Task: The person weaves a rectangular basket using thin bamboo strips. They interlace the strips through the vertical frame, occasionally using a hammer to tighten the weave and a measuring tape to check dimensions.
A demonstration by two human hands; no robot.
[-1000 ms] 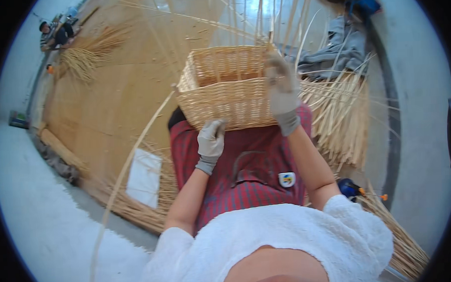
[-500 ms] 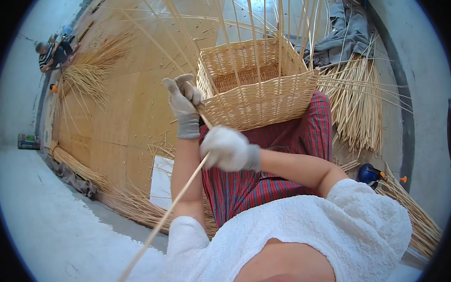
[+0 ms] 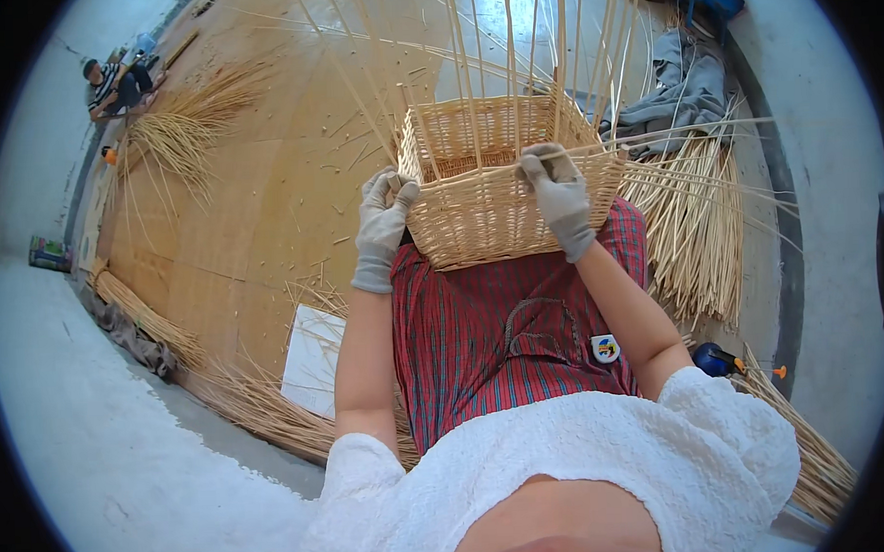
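Note:
A rectangular wicker basket (image 3: 479,221) rests on my lap, with tall pale stakes (image 3: 479,75) rising from its walls. My left hand (image 3: 384,229), in a light work glove, is closed on the near left corner of the rim. At the near rim, right of the middle, my gloved right hand (image 3: 559,199) is closed on a wicker strand. A strand (image 3: 690,131) runs out to the right from about there. The fingertips of both hands are partly hidden by the gloves and rim.
Cut wicker bundles lie right (image 3: 699,238), front left (image 3: 271,408) and far left (image 3: 179,139). A grey cloth (image 3: 674,98) lies on the right bundle. A blue round object (image 3: 715,359) sits near my right elbow. Another person (image 3: 114,88) sits far left.
My right hand has moved from beside my left wrist to the near rim. The strand that trailed down to the lower left has left that place. The basket has shifted slightly.

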